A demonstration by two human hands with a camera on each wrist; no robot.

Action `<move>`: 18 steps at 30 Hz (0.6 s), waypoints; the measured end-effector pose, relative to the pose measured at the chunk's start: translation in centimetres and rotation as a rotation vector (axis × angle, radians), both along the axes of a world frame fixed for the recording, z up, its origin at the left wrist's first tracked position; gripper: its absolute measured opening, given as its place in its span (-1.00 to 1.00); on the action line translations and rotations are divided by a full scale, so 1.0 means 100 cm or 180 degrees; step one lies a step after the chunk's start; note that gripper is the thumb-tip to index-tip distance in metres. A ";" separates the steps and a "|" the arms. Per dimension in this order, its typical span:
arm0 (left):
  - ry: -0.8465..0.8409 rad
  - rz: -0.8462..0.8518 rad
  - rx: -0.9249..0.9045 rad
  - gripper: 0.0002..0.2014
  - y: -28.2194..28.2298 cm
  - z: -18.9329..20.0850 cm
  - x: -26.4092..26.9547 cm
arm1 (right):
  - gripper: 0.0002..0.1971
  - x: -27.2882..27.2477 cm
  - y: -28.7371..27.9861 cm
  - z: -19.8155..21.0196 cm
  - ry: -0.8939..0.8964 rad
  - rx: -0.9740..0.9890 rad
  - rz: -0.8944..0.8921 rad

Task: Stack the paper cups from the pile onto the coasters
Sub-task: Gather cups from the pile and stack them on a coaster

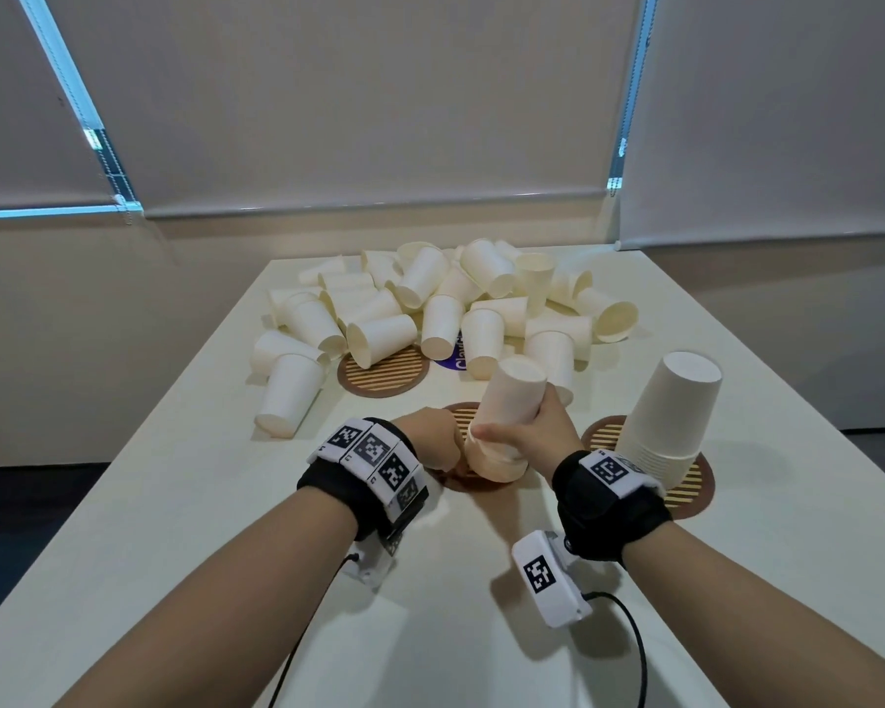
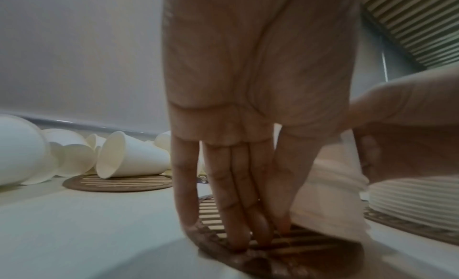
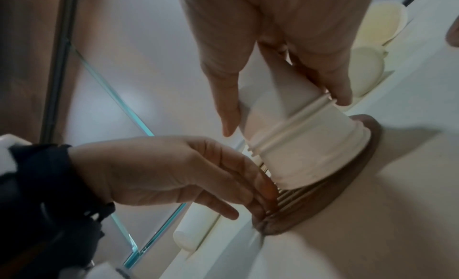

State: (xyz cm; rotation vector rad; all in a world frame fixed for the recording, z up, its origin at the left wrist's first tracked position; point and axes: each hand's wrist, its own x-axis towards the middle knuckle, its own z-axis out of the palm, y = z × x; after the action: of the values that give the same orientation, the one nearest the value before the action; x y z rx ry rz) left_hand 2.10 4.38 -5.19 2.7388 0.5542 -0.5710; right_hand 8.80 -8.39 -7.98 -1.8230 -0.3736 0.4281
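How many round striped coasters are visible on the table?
3. One far coaster lies at the pile's edge, one middle coaster sits under the stack held by both hands, one right coaster carries the tall stack. More may hide beneath the pile.

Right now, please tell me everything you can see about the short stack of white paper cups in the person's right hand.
The short stack of white paper cups is a few nested cups, upside down, with rolled rims showing as ridges near the bottom. It leans, tilted, with its lowest rim on the round brown slatted coaster. The right hand grips its side, thumb in front. The left hand presses straight fingers on the coaster just beside it.
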 end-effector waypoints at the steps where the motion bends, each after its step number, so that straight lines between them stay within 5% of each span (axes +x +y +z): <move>1: -0.0042 0.0054 -0.0108 -0.68 0.002 0.001 -0.002 | -0.14 -0.001 0.000 0.000 -0.0025 0.0002 0.0025; 4: -0.0473 0.0485 -0.0548 -0.71 0.006 0.010 -0.003 | -0.17 -0.004 -0.001 0.002 -0.0090 0.0091 0.0155; 9: -0.2100 0.1233 -0.1430 -0.67 0.009 0.022 0.003 | -0.19 -0.006 0.008 0.005 -0.0282 -0.0021 0.0528; 18: -0.2579 0.0608 -0.1208 -0.59 0.011 0.006 0.005 | -0.39 0.014 0.008 0.014 -0.0550 -0.0937 0.0756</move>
State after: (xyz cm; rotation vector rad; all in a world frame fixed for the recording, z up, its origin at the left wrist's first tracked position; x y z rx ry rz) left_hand 2.62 5.43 -4.57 2.2442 0.4240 0.4357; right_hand 10.16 -7.56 -6.58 -2.1185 -0.6802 0.5115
